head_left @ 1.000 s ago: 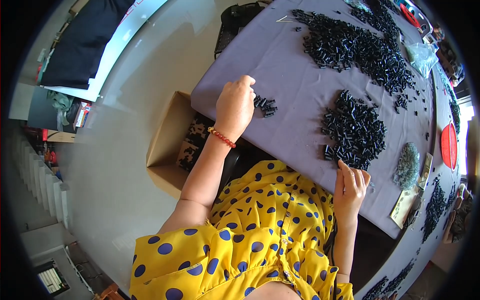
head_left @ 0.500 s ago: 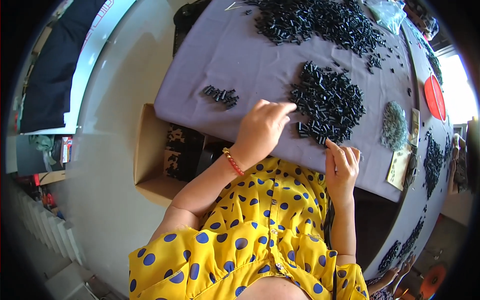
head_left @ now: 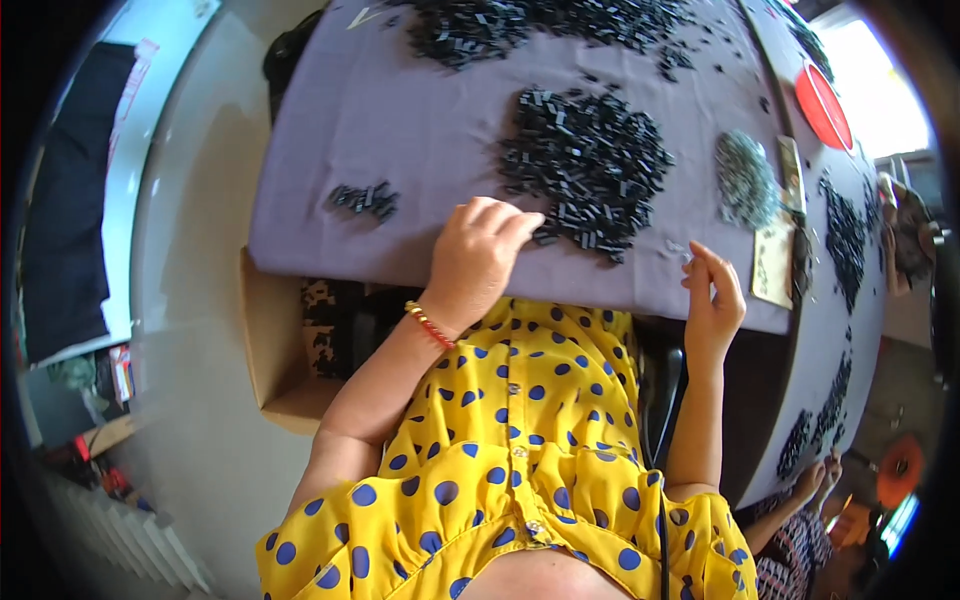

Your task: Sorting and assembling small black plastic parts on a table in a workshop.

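A heap of short black tubes [head_left: 590, 165] lies on the cloth-covered table in front of me. At its near left edge is my left hand [head_left: 472, 262], knuckles up, with its fingers drawn together and their tips by the outermost tubes. Whatever they pinch is hidden. To the right of the heap my right hand [head_left: 716, 295] hovers at the table's front edge, index finger bent toward the thumb. Its fingertips are close to a few tiny clear pieces [head_left: 675, 247]; what they grip is too small to make out. A smaller group of black tubes [head_left: 365, 200] lies farther left.
A larger spread of black tubes [head_left: 470, 35] covers the far side. On the right are a mound of small clear pieces [head_left: 745, 180], a yellowish board [head_left: 772, 265] and a red basin [head_left: 825, 108]. A cardboard box [head_left: 262, 340] stands below left. Another person's hands [head_left: 818, 480] show at lower right.
The view has shifted, so the table appears farther left and up. My right hand has left the heap's near edge and moved right, toward the tiny clear pieces. My left hand stays by the heap.
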Available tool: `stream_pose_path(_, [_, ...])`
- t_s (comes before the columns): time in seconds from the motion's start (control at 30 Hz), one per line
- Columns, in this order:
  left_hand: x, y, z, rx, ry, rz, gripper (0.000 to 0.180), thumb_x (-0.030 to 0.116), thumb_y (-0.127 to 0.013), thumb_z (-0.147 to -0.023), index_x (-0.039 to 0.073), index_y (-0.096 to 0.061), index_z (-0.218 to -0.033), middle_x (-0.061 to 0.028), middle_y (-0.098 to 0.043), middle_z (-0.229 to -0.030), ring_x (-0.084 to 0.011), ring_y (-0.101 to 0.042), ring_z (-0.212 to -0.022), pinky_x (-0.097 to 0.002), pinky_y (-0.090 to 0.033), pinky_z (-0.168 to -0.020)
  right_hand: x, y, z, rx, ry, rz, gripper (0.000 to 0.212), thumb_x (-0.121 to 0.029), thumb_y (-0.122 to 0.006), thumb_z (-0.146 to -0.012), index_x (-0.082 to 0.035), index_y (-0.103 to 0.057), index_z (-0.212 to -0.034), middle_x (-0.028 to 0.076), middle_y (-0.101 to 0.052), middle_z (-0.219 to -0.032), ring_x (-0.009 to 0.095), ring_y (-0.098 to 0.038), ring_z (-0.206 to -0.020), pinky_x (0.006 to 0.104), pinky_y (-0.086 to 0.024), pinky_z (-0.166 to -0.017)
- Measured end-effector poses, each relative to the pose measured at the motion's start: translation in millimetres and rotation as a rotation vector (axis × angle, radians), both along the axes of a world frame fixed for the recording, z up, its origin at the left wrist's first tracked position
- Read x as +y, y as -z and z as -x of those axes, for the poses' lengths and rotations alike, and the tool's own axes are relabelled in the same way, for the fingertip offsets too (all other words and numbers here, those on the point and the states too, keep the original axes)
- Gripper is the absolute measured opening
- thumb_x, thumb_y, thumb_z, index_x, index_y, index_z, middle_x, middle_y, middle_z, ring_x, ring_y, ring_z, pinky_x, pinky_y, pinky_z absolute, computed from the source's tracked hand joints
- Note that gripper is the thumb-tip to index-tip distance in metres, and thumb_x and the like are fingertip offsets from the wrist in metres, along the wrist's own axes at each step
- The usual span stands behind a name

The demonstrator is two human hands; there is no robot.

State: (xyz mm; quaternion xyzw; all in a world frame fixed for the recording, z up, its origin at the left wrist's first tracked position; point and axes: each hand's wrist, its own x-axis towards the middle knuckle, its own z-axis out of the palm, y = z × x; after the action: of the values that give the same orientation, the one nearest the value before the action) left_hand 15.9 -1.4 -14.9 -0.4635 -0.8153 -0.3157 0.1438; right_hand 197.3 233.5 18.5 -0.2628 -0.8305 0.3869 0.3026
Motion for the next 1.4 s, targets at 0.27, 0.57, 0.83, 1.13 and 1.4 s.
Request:
stream_pose_path(0.27, [3,0,-1,-0.034,-0.011,0.014,0.024,0.007,-0.075,-0.085,0.01,-0.07,-0.109,-0.0058,-0.065,-0.098,-0.0269,-0.061,-0.096,-0.0385,-0.052,-0.089,2,6,-16,-0.239,-0.083,-0.614,0.033,0.001,-0.067,-0.088,-0.012,-0.074,-0.118,0.002,-0.063,-0.09,0.02,-0.06,-0.089,0.0367,-0.035,-0.092])
stream_pose_path(0.57, [0,-2,-3,-0.078,-0.023,0.011,0.023,0.006,-0.074,-0.086,0.008,-0.069,-0.108,-0.0077,-0.065,-0.099,-0.028,-0.061,-0.097,-0.0387,-0.052,-0.09,-9,15,-8,-0.487,-0.041,-0.807,0.041,0.001,-0.066,-0.084,-0.014,-0.073,-0.122,0.003,-0.062,-0.098,0.02,-0.06,-0.097,0.0407,-0.032,-0.095])
stream_pose_path(0.83, [0,-11,-5,-0.114,-0.01,-0.073,0.023,0.005,-0.075,-0.085,0.007,-0.069,-0.107,-0.008,-0.064,-0.099,-0.0281,-0.061,-0.094,-0.0378,-0.053,-0.085,-1,11,4,-0.221,0.04,-0.502,0.013,-0.008,-0.07,-0.091,-0.013,-0.073,-0.103,0.0,-0.067,-0.085,0.017,-0.064,-0.083,0.037,-0.034,-0.09])
stream_pose_path(1.13, [-4,-14,-7,-0.152,-0.017,-0.094,0.022,0.005,-0.075,-0.086,0.007,-0.069,-0.107,-0.0079,-0.063,-0.098,-0.0283,-0.061,-0.093,-0.0381,-0.052,-0.083,4,9,18,-0.361,-0.022,-0.773,0.009,-0.011,-0.071,-0.089,-0.016,-0.07,-0.096,-0.001,-0.062,-0.092,0.021,-0.06,-0.093,0.0423,-0.031,-0.092])
stream_pose_path(1.4, [-3,-13,-8,-0.19,-0.006,-0.104,0.021,0.005,-0.074,-0.087,0.008,-0.069,-0.107,-0.007,-0.064,-0.097,-0.0278,-0.062,-0.094,-0.0368,-0.054,-0.083,14,5,18,-0.45,-0.129,-0.858,0.009,-0.012,-0.068,-0.09,-0.013,-0.067,-0.099,0.002,-0.061,-0.097,0.023,-0.057,-0.1,0.0431,-0.031,-0.094])
